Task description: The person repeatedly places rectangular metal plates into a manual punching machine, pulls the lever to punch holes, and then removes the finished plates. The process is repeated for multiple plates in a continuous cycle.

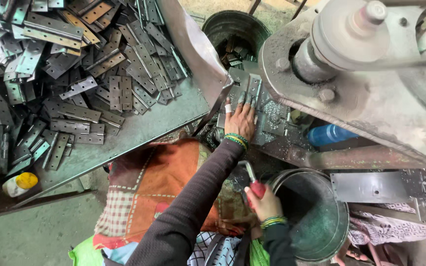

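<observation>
My left hand [241,119] reaches forward onto the press bed [272,120], its fingers laid flat on a grey metal hinge plate [250,84] and holding it there under the machine. One finger wears a white bandage, and green bangles circle the wrist. My right hand [264,203] stays close to my body beside a round metal tub [338,216]. It is shut on a red-handled tool [257,187] whose metal shank points up and left.
A heap of grey hinge plates [75,74] covers the steel table [149,133] on the left. A dark bucket [223,24] of pieces stands behind the press. The heavy press body [371,93] overhangs at right, with a blue bottle [329,134] beneath it. A yellow-capped bottle [21,183] lies at the table's corner.
</observation>
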